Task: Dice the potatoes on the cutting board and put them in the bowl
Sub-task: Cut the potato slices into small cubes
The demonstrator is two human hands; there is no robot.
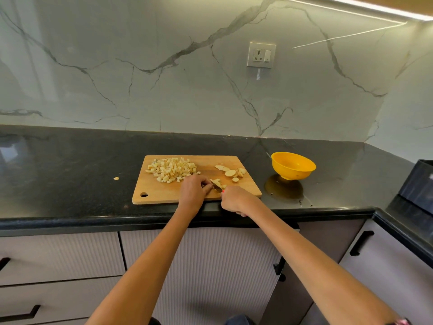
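A wooden cutting board [164, 193] lies on the black counter. A heap of diced potato [172, 169] covers its far left part. Several potato slices [230, 172] lie at its far right. My left hand [193, 192] holds down a small stack of potato pieces [218, 182] near the board's front edge, fingers curled on them. My right hand [235, 200] grips a knife [216, 186] with a red handle, its blade set into that stack. The yellow bowl [293, 165] stands on the counter to the right of the board.
One stray potato bit [116, 178] lies on the counter [70, 172] left of the board. A dark appliance [419, 181] sits at the far right. A marble backsplash with a wall socket [261, 55] rises behind. Drawers and cabinet doors are below the counter edge.
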